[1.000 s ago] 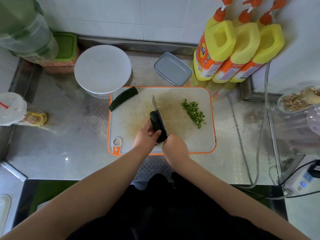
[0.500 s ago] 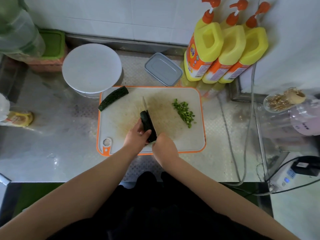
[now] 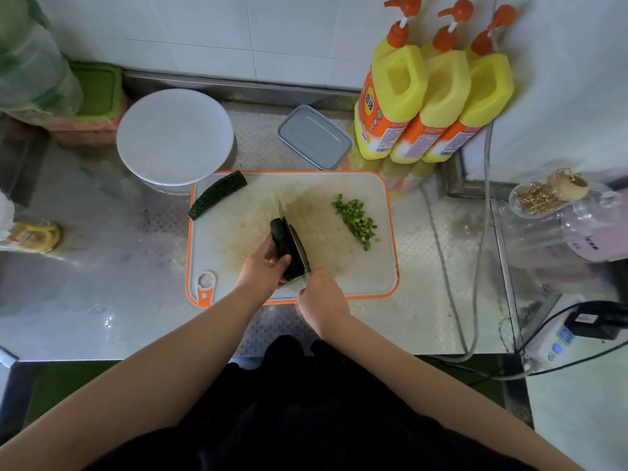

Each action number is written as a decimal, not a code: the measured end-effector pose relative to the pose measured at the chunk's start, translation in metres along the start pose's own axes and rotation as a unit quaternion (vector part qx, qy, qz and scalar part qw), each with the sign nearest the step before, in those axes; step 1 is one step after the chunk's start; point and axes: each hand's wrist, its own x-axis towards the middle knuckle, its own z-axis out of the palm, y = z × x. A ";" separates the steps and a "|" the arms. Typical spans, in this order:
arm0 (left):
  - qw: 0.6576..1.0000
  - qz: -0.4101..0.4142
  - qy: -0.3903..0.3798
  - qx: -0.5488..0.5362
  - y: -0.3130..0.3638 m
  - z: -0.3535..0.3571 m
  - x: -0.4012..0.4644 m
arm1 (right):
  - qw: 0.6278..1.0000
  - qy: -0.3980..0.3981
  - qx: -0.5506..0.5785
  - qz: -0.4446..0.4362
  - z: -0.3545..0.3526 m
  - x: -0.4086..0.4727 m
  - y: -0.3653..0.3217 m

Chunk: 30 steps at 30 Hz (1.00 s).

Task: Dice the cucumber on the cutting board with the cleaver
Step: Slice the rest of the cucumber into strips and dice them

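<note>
**Q:** Where's the cucumber (image 3: 284, 250) relative to your fingers right now?

**Me:** Mid-board (image 3: 234, 239), right under my left hand (image 3: 263, 268), which is curled round its near end. It runs straight away from me, and the cleaver (image 3: 294, 244) in my right hand's (image 3: 321, 297) fist lies along that same line, touching its right side. Looks like a lengthwise split to me.

**Q:** Rest of it?

**Me:** Dice (image 3: 356, 220) off right of the blade, spare piece (image 3: 217, 194) far left.
</note>
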 end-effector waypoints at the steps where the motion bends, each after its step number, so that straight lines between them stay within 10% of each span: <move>1: 1.000 0.001 0.000 0.001 0.000 0.000 0.000 | 1.000 0.002 0.005 0.001 -0.001 0.001 0.000; 30: 1.000 -0.002 0.006 0.024 0.000 0.000 0.000 | 0.995 0.078 0.052 -0.027 -0.012 -0.022 0.005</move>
